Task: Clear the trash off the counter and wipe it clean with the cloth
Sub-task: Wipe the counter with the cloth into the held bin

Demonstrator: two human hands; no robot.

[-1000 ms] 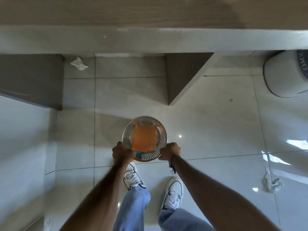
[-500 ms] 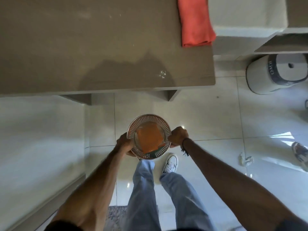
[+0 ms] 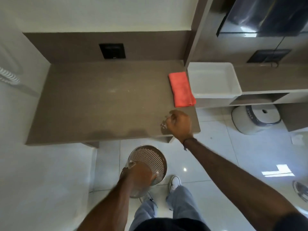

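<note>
The brown counter (image 3: 100, 100) fills the middle of the view. A folded red cloth (image 3: 181, 89) lies at its right end. A small clear, shiny scrap (image 3: 163, 125) sits near the front right corner. My right hand (image 3: 179, 124) hovers over that corner with curled fingers, its fingertips at the scrap; I cannot tell whether they grip it. Below the counter's front edge, my left hand (image 3: 139, 176), blurred, holds the rim of a perforated metal bin (image 3: 151, 157), which is tilted above the floor. The hand hides the bin's contents.
A white tray (image 3: 215, 92) stands right of the cloth. A black socket plate (image 3: 112, 50) is set in the back panel. A round white appliance (image 3: 256, 119) sits on the glossy tiled floor under the right-hand shelf. My feet are below the bin.
I have risen from the floor with the bin, and the view now looks down on the counter. My right hand let go of the bin and moved up to the counter's front right corner.
</note>
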